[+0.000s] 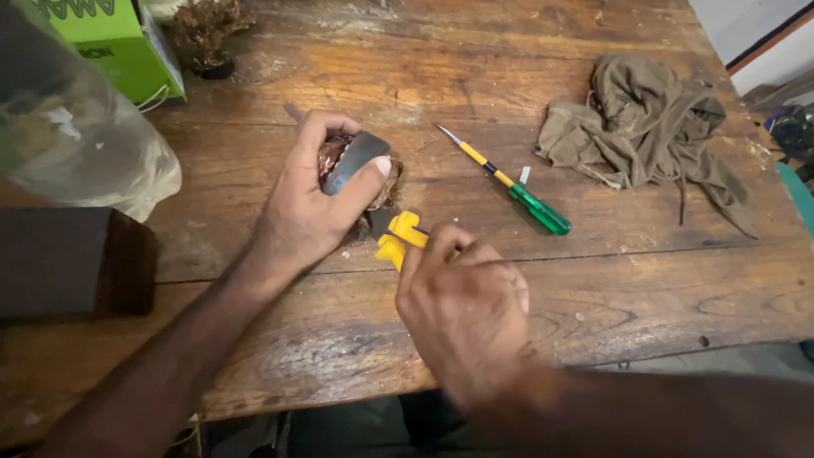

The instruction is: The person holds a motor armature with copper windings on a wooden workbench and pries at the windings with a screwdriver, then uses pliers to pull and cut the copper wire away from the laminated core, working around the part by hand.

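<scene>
My left hand grips a brownish copper-coloured bundle with a grey metal piece pressed under the thumb, resting on the wooden table. My right hand is closed around a yellow-handled tool whose dark tip meets the lower right edge of the bundle. The tool's handle is mostly hidden inside the fist.
A screwdriver with a green and yellow handle lies just right of the hands. A crumpled khaki cloth sits at the right. A clear plastic bag, a green box and a dark block stand at the left.
</scene>
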Demonstrator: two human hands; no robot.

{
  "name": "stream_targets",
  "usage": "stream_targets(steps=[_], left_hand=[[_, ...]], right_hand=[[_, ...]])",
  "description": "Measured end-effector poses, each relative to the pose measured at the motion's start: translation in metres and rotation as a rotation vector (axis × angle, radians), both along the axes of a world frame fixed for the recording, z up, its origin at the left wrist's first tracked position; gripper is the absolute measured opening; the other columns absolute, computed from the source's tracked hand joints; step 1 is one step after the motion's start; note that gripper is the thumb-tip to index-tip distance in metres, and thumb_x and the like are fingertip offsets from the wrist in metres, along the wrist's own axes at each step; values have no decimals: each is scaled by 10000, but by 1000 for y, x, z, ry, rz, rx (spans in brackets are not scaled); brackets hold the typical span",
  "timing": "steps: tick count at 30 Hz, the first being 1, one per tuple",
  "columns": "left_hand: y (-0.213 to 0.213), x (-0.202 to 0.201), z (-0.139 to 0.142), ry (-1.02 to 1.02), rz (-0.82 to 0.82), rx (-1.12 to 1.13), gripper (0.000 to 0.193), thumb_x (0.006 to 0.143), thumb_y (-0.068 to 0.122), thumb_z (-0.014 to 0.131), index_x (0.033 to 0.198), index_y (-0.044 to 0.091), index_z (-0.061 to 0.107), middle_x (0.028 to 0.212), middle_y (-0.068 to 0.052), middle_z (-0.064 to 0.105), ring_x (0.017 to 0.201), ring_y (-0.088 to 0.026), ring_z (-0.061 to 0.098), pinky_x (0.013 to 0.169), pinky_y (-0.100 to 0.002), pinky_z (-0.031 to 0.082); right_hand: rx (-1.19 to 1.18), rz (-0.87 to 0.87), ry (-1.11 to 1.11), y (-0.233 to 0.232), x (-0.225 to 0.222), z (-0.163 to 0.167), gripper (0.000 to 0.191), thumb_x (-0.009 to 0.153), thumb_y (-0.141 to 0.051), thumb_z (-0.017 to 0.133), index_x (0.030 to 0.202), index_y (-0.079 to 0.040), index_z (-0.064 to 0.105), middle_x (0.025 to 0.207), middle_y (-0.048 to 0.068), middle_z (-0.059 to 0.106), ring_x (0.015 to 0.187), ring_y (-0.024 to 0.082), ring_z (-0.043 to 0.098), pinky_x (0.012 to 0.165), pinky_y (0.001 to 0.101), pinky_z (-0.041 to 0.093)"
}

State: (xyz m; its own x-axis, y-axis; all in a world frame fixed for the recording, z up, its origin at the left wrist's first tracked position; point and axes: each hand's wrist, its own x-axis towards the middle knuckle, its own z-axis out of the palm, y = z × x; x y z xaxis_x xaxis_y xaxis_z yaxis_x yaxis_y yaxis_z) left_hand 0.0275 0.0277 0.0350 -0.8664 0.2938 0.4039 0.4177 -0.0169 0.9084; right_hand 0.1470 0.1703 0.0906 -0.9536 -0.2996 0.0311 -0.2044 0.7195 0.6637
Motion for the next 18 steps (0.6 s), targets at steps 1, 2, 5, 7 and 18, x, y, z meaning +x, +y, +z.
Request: stream_targets(steps=[1, 2, 5, 7, 18], left_hand=[[1, 2, 2, 56, 69, -80, 342, 975, 166, 735, 1213, 50, 519, 964, -39, 693, 850, -86, 668, 727, -257, 552], [3, 4, 3, 114, 140, -161, 356, 959, 170, 760, 1204, 49, 533, 948, -49, 693, 834, -96, 678, 709, -264, 552], [6, 8, 1, 206, 227, -261, 372, 948, 179, 787, 1200, 47, 549, 930, -51, 712, 823, -113, 705, 714, -282, 554], [6, 6, -3, 190, 174, -203, 364, 963, 184, 769, 1208, 46, 538, 955, -46, 715, 838, -112, 711, 728, -281, 565], [-35, -25, -17, 134, -287, -28, 358, 996, 141, 691, 1294, 25, 529, 1309, -134, 653, 1215, -174, 636, 1055, -333, 535]], right_hand=[[109, 0, 0, -1, 3, -3, 216, 847, -172, 572, 878, 12, 682, 828, 202, 613, 545, 310, 624, 332, 428, 452], [217, 3, 4, -2, 5, -6, 241, 853, -179, 553, 873, 23, 682, 831, 211, 608, 527, 332, 617, 338, 458, 440], [249, 10, 84, -3, 9, -10, 197, 884, -145, 564, 889, 23, 666, 744, 196, 579, 489, 359, 611, 325, 482, 422], [219, 12, 73, -1, 8, -7, 227, 864, -166, 569, 899, 35, 669, 788, 212, 599, 489, 336, 610, 310, 456, 427], [-247, 325, 230, 56, 26, 4, 431, 858, -203, 540, 1201, 38, 641, 1344, 234, 550, 1236, 393, 535, 1062, 524, 436]])
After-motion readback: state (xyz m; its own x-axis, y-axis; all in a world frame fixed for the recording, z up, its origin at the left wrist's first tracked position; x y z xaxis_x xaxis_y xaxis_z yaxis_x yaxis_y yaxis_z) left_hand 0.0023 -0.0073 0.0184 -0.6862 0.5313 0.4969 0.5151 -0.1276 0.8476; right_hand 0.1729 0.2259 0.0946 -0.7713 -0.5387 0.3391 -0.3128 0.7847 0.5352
